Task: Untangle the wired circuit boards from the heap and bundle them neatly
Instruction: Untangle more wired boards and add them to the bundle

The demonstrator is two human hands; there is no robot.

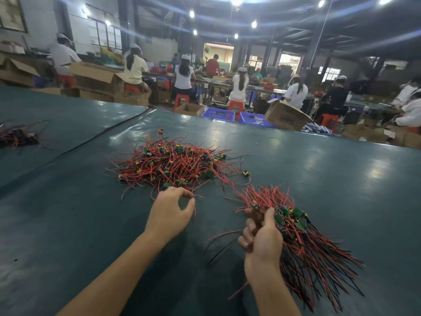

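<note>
A tangled heap [175,165] of small green circuit boards with red and black wires lies on the dark green table [68,224] ahead of me. My left hand [169,214] reaches to the heap's near edge, thumb and fingers curled, pinching a thin red wire. My right hand [262,236] grips a gathered bundle [293,226] of boards; its red wires fan up and away, its red and black wires trail down to the right across the table.
A smaller pile of wired parts [18,135] lies at the far left of the table. Beyond the table's far edge stand cardboard boxes [284,115], blue crates [218,115] and seated people working at other benches.
</note>
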